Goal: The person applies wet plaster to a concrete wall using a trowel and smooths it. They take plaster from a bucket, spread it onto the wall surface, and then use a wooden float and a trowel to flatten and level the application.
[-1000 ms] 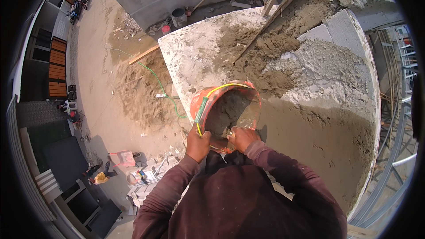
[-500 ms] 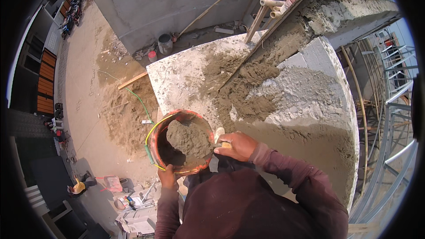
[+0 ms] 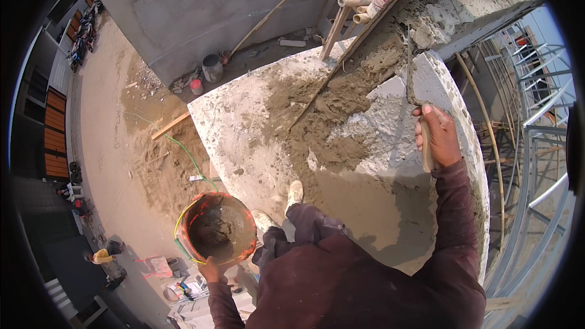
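Observation:
My left hand (image 3: pixel 211 270) grips the near rim of an orange-red bucket (image 3: pixel 251 226), low at the left, beside its yellow wire handle with a green grip. Grey mortar (image 3: pixel 226 225) lies inside the bucket. My right hand (image 3: pixel 443 137) is closed around the wooden handle of a trowel (image 3: pixel 410 67). The trowel's blade shows nearly edge-on, pointing away from me over the pale, rough block surface (image 3: pixel 429 82). Wet mortar (image 3: pixel 341 103) is spread in a thick patch left of the trowel. Whether any mortar sits on the blade, I cannot tell.
I stand high on a pale slab (image 3: pixel 231 128), with my boots (image 3: pixel 295 192) near its left edge and a drop beyond. A long straight board (image 3: pixel 365 36) slants over the mortar. Bamboo poles (image 3: pixel 487 116) and metal trusses (image 3: pixel 536 146) are at the right; a person (image 3: pixel 103 256) is below left.
My right hand has swung the trowel from the bucket up and right to the block. The bucket has moved lower and left in my left hand, and the large mortar heap in it is gone.

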Tool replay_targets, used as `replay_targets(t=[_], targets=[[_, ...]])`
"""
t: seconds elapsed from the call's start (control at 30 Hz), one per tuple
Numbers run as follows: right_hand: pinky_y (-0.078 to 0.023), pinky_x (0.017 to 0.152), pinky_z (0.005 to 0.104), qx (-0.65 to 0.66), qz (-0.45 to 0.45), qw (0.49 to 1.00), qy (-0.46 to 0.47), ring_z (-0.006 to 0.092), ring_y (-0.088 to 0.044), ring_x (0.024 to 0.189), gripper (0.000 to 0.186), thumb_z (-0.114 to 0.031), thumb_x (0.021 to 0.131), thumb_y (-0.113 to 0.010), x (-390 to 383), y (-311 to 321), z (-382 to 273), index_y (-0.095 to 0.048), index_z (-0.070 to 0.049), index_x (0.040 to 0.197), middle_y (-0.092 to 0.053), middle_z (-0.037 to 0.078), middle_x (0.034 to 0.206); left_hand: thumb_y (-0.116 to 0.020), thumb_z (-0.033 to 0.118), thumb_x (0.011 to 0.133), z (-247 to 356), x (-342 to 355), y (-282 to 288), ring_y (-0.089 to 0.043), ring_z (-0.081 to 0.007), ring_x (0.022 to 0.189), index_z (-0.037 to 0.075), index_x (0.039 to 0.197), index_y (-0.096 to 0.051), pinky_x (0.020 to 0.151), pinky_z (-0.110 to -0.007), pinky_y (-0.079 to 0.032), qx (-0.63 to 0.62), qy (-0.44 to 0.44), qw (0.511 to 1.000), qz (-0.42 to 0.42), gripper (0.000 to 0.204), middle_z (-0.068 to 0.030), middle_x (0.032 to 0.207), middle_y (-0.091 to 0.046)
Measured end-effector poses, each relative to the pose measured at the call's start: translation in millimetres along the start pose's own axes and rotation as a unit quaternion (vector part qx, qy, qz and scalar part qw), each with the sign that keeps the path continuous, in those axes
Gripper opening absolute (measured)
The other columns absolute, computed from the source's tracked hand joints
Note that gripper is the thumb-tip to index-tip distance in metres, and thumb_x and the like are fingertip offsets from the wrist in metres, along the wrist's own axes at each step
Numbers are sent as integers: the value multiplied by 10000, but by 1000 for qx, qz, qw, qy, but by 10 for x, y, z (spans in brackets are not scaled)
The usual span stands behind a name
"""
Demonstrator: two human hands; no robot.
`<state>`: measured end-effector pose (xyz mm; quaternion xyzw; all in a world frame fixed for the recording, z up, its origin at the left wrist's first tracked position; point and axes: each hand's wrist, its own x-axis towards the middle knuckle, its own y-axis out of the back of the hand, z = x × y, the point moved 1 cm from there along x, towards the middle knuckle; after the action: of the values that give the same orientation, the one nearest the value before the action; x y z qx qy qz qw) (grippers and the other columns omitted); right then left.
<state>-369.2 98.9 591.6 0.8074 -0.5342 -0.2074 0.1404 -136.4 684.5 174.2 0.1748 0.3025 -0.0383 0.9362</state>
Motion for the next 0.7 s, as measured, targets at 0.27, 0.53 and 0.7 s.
replay_targets(t=[0.27, 0.53, 0.7], targets=[[-510, 625, 364, -288, -150, 941, 100, 222, -639, 709, 332, -313, 956, -541, -771, -502, 628, -606, 2, 1040, -639, 102, 781, -546, 2, 752, 953, -469, -839, -560, -172, 694, -30, 1064, -548, 666, -298, -484, 24, -15, 988, -149, 314, -43, 841, -565], [-511, 805, 449, -453, -102, 855, 233, 346, -652, 911, 207, -237, 901, -553, -985, -2327, 2221, -635, -89, 1022, -661, 139, 942, -562, 5, 819, 1704, -1260, -1443, -550, -165, 679, -29, 988, -553, 639, -328, -469, 65, -164, 934, -311, 172, -68, 793, -574], [-507, 799, 465, -369, -256, 891, 75, 365, -646, 906, 270, -320, 928, -552, -1429, -2381, 2036, -613, -63, 981, -656, 156, 949, -585, 51, 818, 1899, -1453, -1784, -571, -169, 713, -42, 1011, -549, 650, -346, -470, 141, -184, 920, -316, 217, -121, 781, -590]])
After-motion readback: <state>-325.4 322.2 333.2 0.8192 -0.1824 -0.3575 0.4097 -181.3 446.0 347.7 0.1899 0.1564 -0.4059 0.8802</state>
